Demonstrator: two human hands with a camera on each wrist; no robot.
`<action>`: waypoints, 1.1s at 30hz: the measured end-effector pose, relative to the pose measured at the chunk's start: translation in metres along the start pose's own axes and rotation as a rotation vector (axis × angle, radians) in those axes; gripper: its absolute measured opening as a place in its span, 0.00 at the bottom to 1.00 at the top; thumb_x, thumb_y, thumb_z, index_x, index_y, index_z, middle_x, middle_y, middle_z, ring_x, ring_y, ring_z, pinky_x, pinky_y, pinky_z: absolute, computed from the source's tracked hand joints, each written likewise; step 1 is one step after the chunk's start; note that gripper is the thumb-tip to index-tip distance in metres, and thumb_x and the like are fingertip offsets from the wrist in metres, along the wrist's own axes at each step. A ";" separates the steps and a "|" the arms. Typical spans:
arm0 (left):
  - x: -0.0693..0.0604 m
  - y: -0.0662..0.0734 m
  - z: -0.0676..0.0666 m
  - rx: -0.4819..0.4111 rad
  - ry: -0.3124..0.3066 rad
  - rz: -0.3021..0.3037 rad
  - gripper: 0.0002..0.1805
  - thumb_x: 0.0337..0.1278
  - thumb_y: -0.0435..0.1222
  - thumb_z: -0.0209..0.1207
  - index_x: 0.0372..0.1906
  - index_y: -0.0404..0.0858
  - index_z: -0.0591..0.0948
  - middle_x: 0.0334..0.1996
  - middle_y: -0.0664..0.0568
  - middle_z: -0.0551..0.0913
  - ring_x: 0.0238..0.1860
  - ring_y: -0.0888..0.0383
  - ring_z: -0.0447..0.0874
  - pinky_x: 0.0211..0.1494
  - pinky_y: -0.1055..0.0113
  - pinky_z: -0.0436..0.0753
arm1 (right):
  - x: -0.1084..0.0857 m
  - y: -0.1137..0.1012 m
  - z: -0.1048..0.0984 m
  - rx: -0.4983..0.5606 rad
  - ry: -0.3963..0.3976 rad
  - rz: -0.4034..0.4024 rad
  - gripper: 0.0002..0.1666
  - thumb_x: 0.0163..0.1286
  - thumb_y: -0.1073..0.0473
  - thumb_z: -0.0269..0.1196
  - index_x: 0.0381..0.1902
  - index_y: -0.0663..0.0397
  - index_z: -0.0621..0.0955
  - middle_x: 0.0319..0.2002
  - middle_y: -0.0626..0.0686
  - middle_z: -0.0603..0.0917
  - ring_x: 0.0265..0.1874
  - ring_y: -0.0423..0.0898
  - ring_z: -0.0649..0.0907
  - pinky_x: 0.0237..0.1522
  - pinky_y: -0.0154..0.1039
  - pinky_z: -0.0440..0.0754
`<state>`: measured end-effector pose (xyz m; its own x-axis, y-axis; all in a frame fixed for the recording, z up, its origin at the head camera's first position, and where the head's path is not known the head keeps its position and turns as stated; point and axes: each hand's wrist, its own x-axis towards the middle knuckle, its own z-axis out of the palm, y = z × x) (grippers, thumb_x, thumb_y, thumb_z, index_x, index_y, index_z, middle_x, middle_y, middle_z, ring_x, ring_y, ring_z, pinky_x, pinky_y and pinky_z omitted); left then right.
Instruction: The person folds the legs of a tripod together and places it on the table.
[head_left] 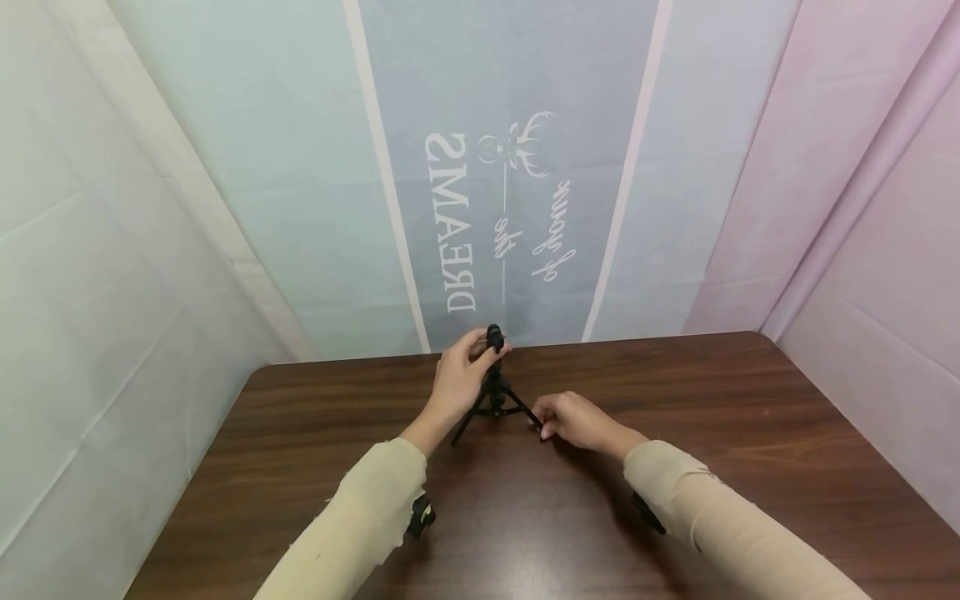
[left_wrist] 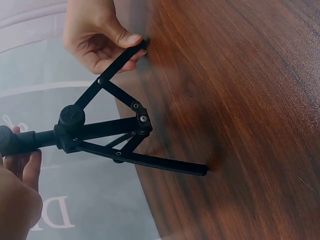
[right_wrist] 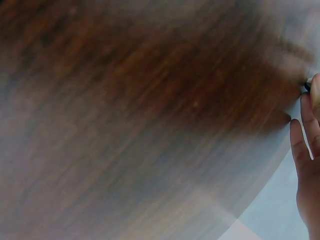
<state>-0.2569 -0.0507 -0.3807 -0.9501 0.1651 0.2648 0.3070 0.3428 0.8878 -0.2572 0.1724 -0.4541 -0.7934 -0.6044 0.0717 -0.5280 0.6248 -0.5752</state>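
Note:
A small black tripod [left_wrist: 110, 128] stands near the far edge of the table with its legs spread. My left hand [head_left: 461, 372] grips its upper part, thumb on the near side, and in the left wrist view the fingers wrap the post below a round black part. Low on the right, my right hand [head_left: 573, 419] pinches the end of one tripod leg [left_wrist: 120, 62] between thumb and fingers. Another leg [left_wrist: 170, 164] reaches toward the tabletop. In the right wrist view only part of the right hand [right_wrist: 307, 165] shows at the edge, with a dark leg tip beside the fingers.
The dark wood table [head_left: 735, 467] has rounded far corners. Behind it hangs a pale fabric backdrop [head_left: 510, 67] with mirrored lettering, and pale sheets [head_left: 90, 250] close off both sides. A black wrist device [head_left: 422, 515] sits under the left sleeve.

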 end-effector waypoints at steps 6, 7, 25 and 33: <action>0.001 -0.002 0.000 0.008 0.014 0.004 0.16 0.71 0.48 0.57 0.58 0.53 0.81 0.46 0.65 0.87 0.57 0.63 0.80 0.59 0.56 0.79 | 0.004 0.000 -0.001 0.013 -0.001 -0.002 0.07 0.62 0.68 0.70 0.37 0.52 0.85 0.28 0.40 0.84 0.29 0.34 0.81 0.34 0.34 0.81; 0.001 -0.002 0.000 0.008 0.017 0.005 0.16 0.71 0.48 0.57 0.58 0.53 0.81 0.46 0.65 0.87 0.57 0.63 0.79 0.59 0.56 0.78 | 0.004 0.000 -0.001 0.014 -0.001 -0.003 0.07 0.62 0.68 0.70 0.37 0.52 0.85 0.28 0.41 0.84 0.29 0.34 0.81 0.34 0.34 0.80; 0.002 -0.002 -0.004 0.014 0.049 0.008 0.14 0.73 0.44 0.56 0.58 0.53 0.80 0.47 0.65 0.86 0.57 0.62 0.80 0.60 0.55 0.78 | 0.022 -0.002 0.002 0.032 0.026 0.022 0.06 0.61 0.66 0.71 0.35 0.51 0.86 0.28 0.42 0.85 0.28 0.37 0.82 0.31 0.34 0.81; 0.001 -0.003 -0.001 0.002 0.040 -0.004 0.15 0.73 0.43 0.56 0.59 0.50 0.80 0.47 0.65 0.86 0.58 0.61 0.79 0.60 0.56 0.78 | 0.025 -0.005 0.006 0.003 0.036 0.032 0.06 0.60 0.67 0.71 0.32 0.52 0.84 0.28 0.43 0.85 0.28 0.37 0.82 0.31 0.34 0.81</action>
<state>-0.2584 -0.0524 -0.3828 -0.9526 0.1264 0.2766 0.3037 0.3448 0.8882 -0.2724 0.1514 -0.4545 -0.8205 -0.5657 0.0824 -0.5010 0.6421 -0.5802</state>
